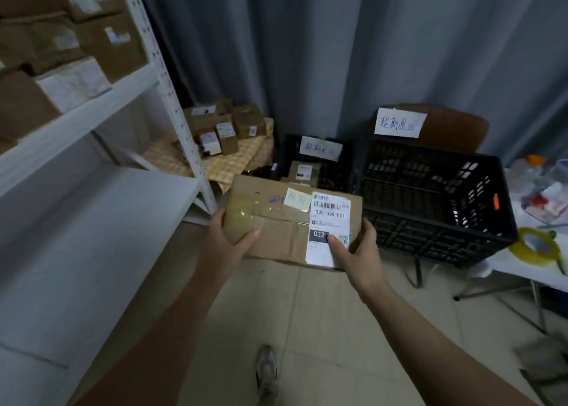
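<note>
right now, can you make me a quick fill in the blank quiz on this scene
1. The left hand and right hand hold a cardboard ____.
2. Its label reads 032-038-____.
3. The big crate on the right is ____.
4. The tape roll on the table is ____.

Missing words: box; E01; black; yellow.

A large black plastic crate (399, 190) stands before a grey curtain (338, 52). Just left of it sits a smaller labelled crate (336, 175). Farther left are small parcels (227, 129) on a checked cloth (233, 164), then a white shelf rack (92, 119). Right of it lies a yellow tape roll (534, 247).
</note>
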`<state>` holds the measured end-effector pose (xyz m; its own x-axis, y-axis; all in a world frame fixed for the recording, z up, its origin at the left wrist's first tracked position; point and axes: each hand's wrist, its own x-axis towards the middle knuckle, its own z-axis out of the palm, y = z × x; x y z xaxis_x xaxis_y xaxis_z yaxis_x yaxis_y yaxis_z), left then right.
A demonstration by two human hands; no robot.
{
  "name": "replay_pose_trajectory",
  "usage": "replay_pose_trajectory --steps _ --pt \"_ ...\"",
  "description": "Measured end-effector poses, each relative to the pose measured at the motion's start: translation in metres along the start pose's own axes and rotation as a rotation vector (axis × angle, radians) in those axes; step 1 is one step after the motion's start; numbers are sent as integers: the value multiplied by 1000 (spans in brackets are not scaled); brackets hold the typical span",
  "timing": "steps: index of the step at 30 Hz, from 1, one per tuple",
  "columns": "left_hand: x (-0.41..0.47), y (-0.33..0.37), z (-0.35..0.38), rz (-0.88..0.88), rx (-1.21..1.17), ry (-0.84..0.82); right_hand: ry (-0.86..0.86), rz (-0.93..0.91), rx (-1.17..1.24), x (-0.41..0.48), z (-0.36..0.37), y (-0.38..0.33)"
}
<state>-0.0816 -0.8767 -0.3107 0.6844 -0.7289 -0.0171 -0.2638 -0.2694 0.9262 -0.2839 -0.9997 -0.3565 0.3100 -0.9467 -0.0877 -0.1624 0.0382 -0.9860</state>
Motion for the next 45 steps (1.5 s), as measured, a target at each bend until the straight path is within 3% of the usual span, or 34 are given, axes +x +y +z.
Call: replay_pose_trajectory --steps 6,11,19,24,26,30,38,45 --pt "130 9 2 -61 -220 -197 -33 2 -141 100 29 -5" --pt "216 17 19 -29 -153 -126 -13 46 -218 171 38 -29" --pt "351 33 81 -13 -232 -210 -29 101 65 311 1 -49" --pt "416 56 152 -88 -505 -66 -28 132 154 381 -2 -46" --pt "433 60 184 -142 -588 -81 9 163 203 402 6 -36" --pt "441 31 241 -260 -386 -311 96 288 144 434 27 -3" --pt "472 -24 272 -405 -233 -488 -70 405 -828 475 25 30" --pt "498 -76 306 -472 -58 -625 89 379 -523 493 47 63"
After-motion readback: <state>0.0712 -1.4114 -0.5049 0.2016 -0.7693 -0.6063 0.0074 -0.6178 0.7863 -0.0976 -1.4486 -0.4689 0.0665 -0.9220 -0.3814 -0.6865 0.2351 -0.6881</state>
